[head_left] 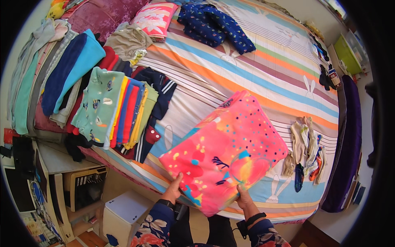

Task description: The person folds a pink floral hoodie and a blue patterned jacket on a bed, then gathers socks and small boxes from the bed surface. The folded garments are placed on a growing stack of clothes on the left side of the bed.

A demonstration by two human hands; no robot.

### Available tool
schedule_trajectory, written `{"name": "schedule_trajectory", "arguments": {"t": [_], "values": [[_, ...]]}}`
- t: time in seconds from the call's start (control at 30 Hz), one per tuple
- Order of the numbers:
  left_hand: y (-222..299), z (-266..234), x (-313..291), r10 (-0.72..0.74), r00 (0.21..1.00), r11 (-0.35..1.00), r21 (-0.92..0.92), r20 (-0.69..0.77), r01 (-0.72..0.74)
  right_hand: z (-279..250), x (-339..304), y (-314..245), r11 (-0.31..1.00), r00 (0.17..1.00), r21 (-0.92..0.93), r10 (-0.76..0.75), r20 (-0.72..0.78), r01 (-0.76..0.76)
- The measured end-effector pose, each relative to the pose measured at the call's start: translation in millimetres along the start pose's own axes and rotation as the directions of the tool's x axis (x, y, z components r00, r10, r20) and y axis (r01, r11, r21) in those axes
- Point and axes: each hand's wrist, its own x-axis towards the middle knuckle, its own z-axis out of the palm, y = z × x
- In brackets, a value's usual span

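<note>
A folded pink cloth [247, 136] with a bright print, like a towel or small blanket, is held at its near side over the bed's front part. My left hand [173, 188] grips its near left edge, thumb on top and the other fingers hidden beneath. On the near right edge my right hand [245, 199] grips it the same way. Whether the cloth's far side rests on the bed, I cannot tell. To its left is a stack of folded clothes, with a mint-green printed garment [96, 103] at one end.
Striped bedding [284, 80] covers the bed. Several socks [306, 144] lie at right, and navy printed clothing [216, 26] at the back. More clothes [66, 66] hang over a padded edge at left. A white cabinet [123, 208] stands below the bed's near edge.
</note>
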Motion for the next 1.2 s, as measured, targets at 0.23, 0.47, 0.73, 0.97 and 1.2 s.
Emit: {"name": "schedule_trajectory", "arguments": {"t": [0.23, 0.47, 0.73, 0.97, 1.2], "values": [[55, 62, -43, -0.093, 0.989, 0.992, 0.097, 0.114, 0.082, 46, -27, -28, 0.841, 0.995, 0.536, -0.101, 0.026, 0.072], [133, 151, -124, -0.014, 0.882, 0.996, 0.083, 0.472, -0.028, 103, -117, -120, 0.764, 0.901, 0.604, -0.4, 0.168, 0.227], [164, 212, -197, -0.018, 0.831, 0.999, 0.038, 0.556, -0.004, 152, -194, -184, 0.749, 0.793, 0.531, -0.571, 0.212, 0.396], [211, 209, -205, -0.102, 0.724, 0.97, 0.23, 0.682, -0.08, 202, -245, -210, 0.661, 0.64, 0.375, -0.742, 0.198, 0.65], [349, 123, -159, 0.456, 0.492, -0.425, 0.667, 0.742, -0.612, 292, -257, -227, 0.419, 0.391, 0.067, -0.885, 0.253, 0.905]]}}
